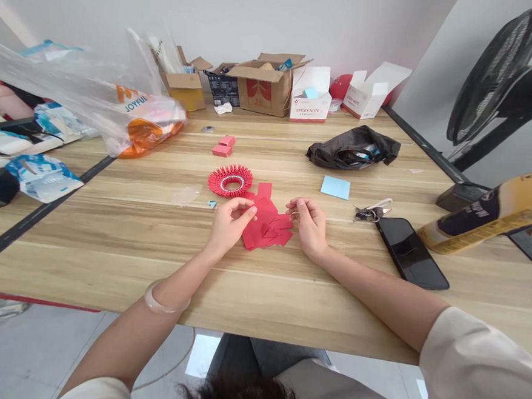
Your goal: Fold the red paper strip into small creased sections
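Observation:
Red paper pieces (267, 220) lie in a loose pile on the wooden table (159, 231). My left hand (234, 224) is over the pile's left edge, its thumb and fingertips pinched together; what they hold, if anything, is too small to make out. On the right side of the pile, my right hand (311, 223) also has thumb and fingers closed, and its grip is unclear too. Just beyond the pile sits a ring of folded red paper (231, 181) with a pale inner edge. Small blue scraps (212, 204) lie beside my left hand.
Pink paper blocks (222, 150) lie behind the ring. To the right are a blue pad (335, 187), black bag (353, 149), keys (369, 213), phone (413, 253) and tilted yellow bottle (490, 211). Boxes (265, 93) line the back; a plastic bag (148, 119) stands left.

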`<state>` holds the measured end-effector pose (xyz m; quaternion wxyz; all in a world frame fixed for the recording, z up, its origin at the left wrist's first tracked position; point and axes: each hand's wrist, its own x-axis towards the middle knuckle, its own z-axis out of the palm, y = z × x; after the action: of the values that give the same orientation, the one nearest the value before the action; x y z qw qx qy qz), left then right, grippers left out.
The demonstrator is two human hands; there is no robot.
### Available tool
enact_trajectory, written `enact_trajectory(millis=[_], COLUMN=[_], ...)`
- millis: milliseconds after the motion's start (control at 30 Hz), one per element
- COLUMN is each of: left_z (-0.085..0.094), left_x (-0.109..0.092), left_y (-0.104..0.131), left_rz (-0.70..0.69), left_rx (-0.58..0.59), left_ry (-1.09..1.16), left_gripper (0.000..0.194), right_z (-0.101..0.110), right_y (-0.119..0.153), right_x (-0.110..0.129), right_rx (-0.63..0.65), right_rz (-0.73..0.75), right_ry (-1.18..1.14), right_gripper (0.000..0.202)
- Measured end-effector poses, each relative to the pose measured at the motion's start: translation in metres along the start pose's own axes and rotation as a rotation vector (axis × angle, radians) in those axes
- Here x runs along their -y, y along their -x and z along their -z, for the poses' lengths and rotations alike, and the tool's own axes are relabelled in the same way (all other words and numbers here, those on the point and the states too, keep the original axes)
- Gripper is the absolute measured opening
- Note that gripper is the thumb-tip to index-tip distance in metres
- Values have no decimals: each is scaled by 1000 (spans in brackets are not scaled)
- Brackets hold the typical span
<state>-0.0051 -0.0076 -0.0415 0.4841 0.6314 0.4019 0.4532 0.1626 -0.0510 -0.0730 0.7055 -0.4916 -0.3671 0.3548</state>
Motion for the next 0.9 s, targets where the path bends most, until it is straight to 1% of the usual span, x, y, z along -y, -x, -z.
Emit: enact_trajectory(millis=[67,133,267,367,500,567,633,700,767,833,900], left_z=[0,-1,-2,-2,-1,-1,-2,-2,-2,-2,-2], left_x=[-1,-2,-4,-2,1,1,-1,-1,-2,-2,-2], left_y=[0,1,2,2,1,2,3,5,6,6,6], left_rz=[4,9,9,-32,-54,-43,-29,-13,7,24,31], left_rx=[3,21,86,124,160,176,197,208,210,212,223], left_ry=[3,5,-23,-83,-104,-93,-88,-87,-78,-71,-73], left_gripper=[21,21,21,21,19,17,16,16,18,19,20], right_z=[0,0,0,0,0,-1,-1,-2,-3,-3,-3], right_y=[0,0,3,6,9,10,10,11,12,13,13], right_x=[-1,-2,-1,2,5,6,7,7,7,7,6], right_rx=[16,65,221,333,447,483,511,535,554,561,554], right_rz=[6,10,6,-11,9,45,38,-20,-83,-123,-144], right_ry=[19,43,76,64,51,57,23,-47,-96,-101,-84], right_gripper=[28,26,26,26,20,14,11,13,20,24,24])
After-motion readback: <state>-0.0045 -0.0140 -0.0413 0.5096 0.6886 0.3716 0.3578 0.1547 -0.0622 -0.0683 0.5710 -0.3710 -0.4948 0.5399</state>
